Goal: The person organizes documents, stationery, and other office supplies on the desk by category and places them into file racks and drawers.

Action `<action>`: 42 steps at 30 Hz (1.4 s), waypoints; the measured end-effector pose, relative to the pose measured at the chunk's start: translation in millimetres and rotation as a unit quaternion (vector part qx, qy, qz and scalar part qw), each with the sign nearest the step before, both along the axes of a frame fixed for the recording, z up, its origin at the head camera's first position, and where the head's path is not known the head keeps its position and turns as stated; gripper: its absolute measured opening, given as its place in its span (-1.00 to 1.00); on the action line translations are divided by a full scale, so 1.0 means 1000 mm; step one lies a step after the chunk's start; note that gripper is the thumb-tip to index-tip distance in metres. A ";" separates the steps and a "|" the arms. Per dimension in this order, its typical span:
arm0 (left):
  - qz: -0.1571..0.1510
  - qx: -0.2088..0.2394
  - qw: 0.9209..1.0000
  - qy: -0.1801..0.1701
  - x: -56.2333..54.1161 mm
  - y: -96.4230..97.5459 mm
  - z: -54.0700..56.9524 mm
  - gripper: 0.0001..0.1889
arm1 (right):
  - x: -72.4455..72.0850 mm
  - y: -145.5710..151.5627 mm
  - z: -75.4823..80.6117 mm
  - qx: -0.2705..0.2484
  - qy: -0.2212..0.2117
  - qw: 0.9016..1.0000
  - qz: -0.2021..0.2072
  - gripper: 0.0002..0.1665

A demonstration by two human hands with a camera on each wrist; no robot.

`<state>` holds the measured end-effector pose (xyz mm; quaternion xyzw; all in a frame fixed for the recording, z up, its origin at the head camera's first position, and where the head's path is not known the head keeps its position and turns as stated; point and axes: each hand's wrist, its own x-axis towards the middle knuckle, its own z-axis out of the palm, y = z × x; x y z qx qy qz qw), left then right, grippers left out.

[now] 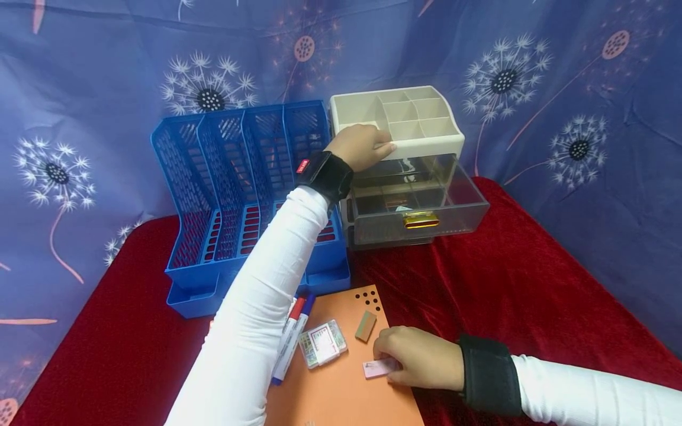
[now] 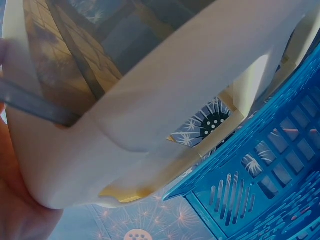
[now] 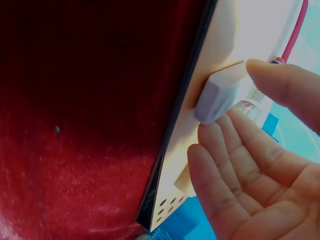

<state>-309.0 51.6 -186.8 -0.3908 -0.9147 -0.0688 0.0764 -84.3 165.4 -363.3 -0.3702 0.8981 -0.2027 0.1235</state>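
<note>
My left hand [image 1: 364, 146] grips the front rim of a cream desktop organizer [image 1: 426, 144], whose top has several compartments. Below that rim, a clear drawer [image 1: 453, 214] with a gold handle [image 1: 421, 220] is pulled out, small items inside it. In the left wrist view the organizer's curved side [image 2: 165, 100] fills much of the picture. Low on the right, my right hand [image 1: 423, 358] holds a pink eraser [image 1: 375, 368] between thumb and fingers, at the orange board. The eraser [image 3: 220, 95] looks pale in the right wrist view, and thumb contact is hard to judge there.
A blue file rack [image 1: 194, 269] stands left of the organizer. On the orange board [image 1: 341, 402] lie a brown-green eraser [image 1: 366, 326], a clear flat box [image 1: 323, 344], and red and blue markers [image 1: 290, 346]. Red cloth [image 1: 533, 284] covers the table; a patterned curtain hangs behind.
</note>
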 end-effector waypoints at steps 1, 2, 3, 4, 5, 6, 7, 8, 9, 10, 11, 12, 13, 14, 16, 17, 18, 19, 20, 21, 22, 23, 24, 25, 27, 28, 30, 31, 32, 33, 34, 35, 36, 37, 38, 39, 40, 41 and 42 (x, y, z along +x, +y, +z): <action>0.001 0.000 1.000 0.000 0.000 0.000 -0.001 -0.67 | 0.000 0.000 -0.001 0.003 -0.001 1.000 0.000 -0.78; 0.001 0.000 1.000 0.000 -0.001 -0.001 -0.001 -0.67 | 0.000 0.000 -0.002 0.005 -0.003 1.000 -0.003 -0.78; 0.002 0.000 1.000 -0.001 -0.001 -0.001 -0.002 -0.67 | 0.000 -0.001 -0.003 0.008 -0.003 1.000 -0.004 -0.78; 0.002 0.002 1.000 -0.001 -0.001 -0.001 -0.002 -0.67 | 0.000 -0.001 -0.004 0.010 0.001 1.000 -0.002 -0.77; 0.002 0.002 1.000 -0.001 -0.001 -0.002 -0.002 -0.67 | 0.000 -0.001 -0.005 0.009 0.009 1.000 0.001 -0.77; 0.003 0.003 1.000 0.000 -0.001 -0.002 -0.002 -0.67 | 0.000 -0.001 -0.006 0.008 0.017 1.000 0.005 -0.76; 0.003 0.004 1.000 0.001 -0.001 -0.002 -0.002 -0.67 | 0.000 -0.001 -0.007 0.005 0.025 1.000 0.009 -0.75; 0.003 0.004 1.000 0.002 -0.001 -0.003 -0.002 -0.67 | 0.000 -0.001 -0.008 0.002 0.032 0.999 0.013 -0.75; 0.003 0.005 1.000 0.003 -0.001 -0.003 -0.002 -0.68 | -0.001 -0.001 -0.008 -0.002 0.037 0.999 0.016 -0.74; 0.003 0.005 1.000 0.005 -0.001 -0.003 -0.002 -0.68 | -0.001 -0.001 -0.009 -0.004 0.041 0.999 0.018 -0.74; 0.003 0.006 1.000 0.006 -0.001 -0.003 -0.001 -0.68 | -0.001 -0.001 -0.010 -0.008 0.044 0.999 0.019 -0.74; 0.002 0.006 1.000 0.006 -0.001 -0.003 -0.001 -0.68 | -0.001 -0.001 -0.010 -0.009 0.044 0.999 0.019 -0.74; 0.001 0.007 1.000 0.006 0.000 -0.003 -0.001 -0.69 | -0.001 -0.001 -0.010 -0.011 0.043 0.999 0.019 -0.74; 0.000 0.007 1.000 0.005 0.000 -0.003 -0.001 -0.69 | -0.001 -0.001 -0.011 -0.013 0.040 0.999 0.018 -0.74; -0.002 0.006 1.000 0.005 0.000 -0.002 -0.001 -0.69 | -0.001 -0.001 -0.011 -0.017 0.039 0.999 0.017 -0.74; -0.003 0.006 1.000 0.004 0.000 -0.001 -0.001 -0.69 | -0.001 -0.001 -0.011 -0.019 0.039 0.999 0.017 -0.74; -0.004 0.005 1.000 0.003 0.000 -0.001 -0.001 -0.69 | -0.001 -0.001 -0.011 -0.022 0.036 0.999 0.016 -0.74; -0.004 0.004 1.000 0.004 0.000 0.000 -0.001 -0.69 | -0.001 0.000 -0.011 -0.024 0.035 0.999 0.015 -0.74; -0.004 0.003 1.000 0.004 0.000 0.000 0.000 -0.69 | -0.001 0.000 -0.011 -0.025 0.034 0.999 0.015 -0.74; -0.005 0.003 1.000 0.004 0.000 0.001 0.000 -0.69 | -0.001 0.000 -0.011 -0.025 0.032 0.999 0.014 -0.74; -0.005 0.002 1.000 0.005 0.001 0.001 0.000 -0.69 | -0.001 0.001 -0.012 -0.025 0.030 0.999 0.014 -0.74; -0.004 0.002 1.000 0.004 0.001 0.001 0.000 -0.69 | -0.001 0.001 -0.012 -0.026 0.028 0.999 0.014 -0.74; -0.004 0.001 1.000 0.005 0.001 0.001 0.000 -0.68 | -0.002 0.001 -0.012 -0.026 0.025 0.999 0.015 -0.74; -0.004 0.001 1.000 0.005 0.001 0.002 0.000 -0.68 | -0.002 0.001 -0.011 -0.026 0.026 0.999 0.016 -0.74; -0.004 0.000 1.000 0.006 0.002 0.002 0.000 -0.68 | -0.002 0.002 -0.011 -0.028 0.024 0.999 0.016 -0.74; -0.005 0.000 1.000 0.005 0.002 0.002 0.000 -0.68 | -0.002 0.002 -0.011 -0.028 0.022 0.999 0.016 -0.74; -0.005 -0.001 1.000 0.005 0.001 0.002 0.000 -0.68 | -0.002 0.002 -0.010 -0.029 0.016 0.999 0.015 -0.74; -0.005 -0.001 1.000 0.005 0.001 0.002 0.000 -0.68 | -0.002 0.002 -0.010 -0.029 0.012 0.999 0.014 -0.74; -0.004 -0.002 1.000 0.005 0.001 0.001 0.000 -0.68 | -0.002 0.002 -0.010 -0.028 0.009 0.999 0.013 -0.74; -0.003 -0.003 1.000 0.005 0.001 0.001 0.000 -0.67 | -0.002 0.002 -0.009 -0.028 0.006 1.000 0.013 -0.74; -0.002 -0.003 1.000 0.004 0.000 0.001 0.000 -0.67 | -0.002 0.002 -0.009 -0.027 0.003 1.000 0.013 -0.74; -0.001 -0.003 1.000 0.004 0.000 0.001 0.000 -0.67 | -0.002 0.002 -0.009 -0.026 0.002 1.000 0.013 -0.74; 0.000 -0.004 1.000 0.005 0.000 0.000 0.000 -0.67 | -0.002 0.002 -0.009 -0.027 0.002 1.000 0.014 -0.74; 0.000 -0.004 1.000 0.005 0.000 0.000 0.000 -0.67 | -0.002 0.002 -0.008 -0.027 0.003 1.000 0.014 -0.74; 0.001 -0.004 1.000 0.005 0.000 0.000 -0.001 -0.67 | -0.002 0.003 -0.008 -0.028 0.006 0.999 0.015 -0.73; 0.001 -0.003 1.000 0.006 -0.001 0.000 -0.001 -0.67 | -0.002 0.003 -0.008 -0.029 0.008 0.999 0.016 -0.73; 0.001 -0.002 1.000 0.006 -0.001 0.000 -0.001 -0.67 | -0.002 0.003 -0.007 -0.029 0.010 0.999 0.016 -0.73; 0.002 -0.002 1.000 0.006 -0.001 0.000 -0.002 -0.67 | -0.002 0.004 -0.007 -0.031 0.012 0.999 0.017 -0.73; 0.002 -0.001 1.000 0.006 -0.001 0.000 -0.002 -0.67 | -0.003 0.004 -0.006 -0.031 0.013 0.999 0.017 -0.73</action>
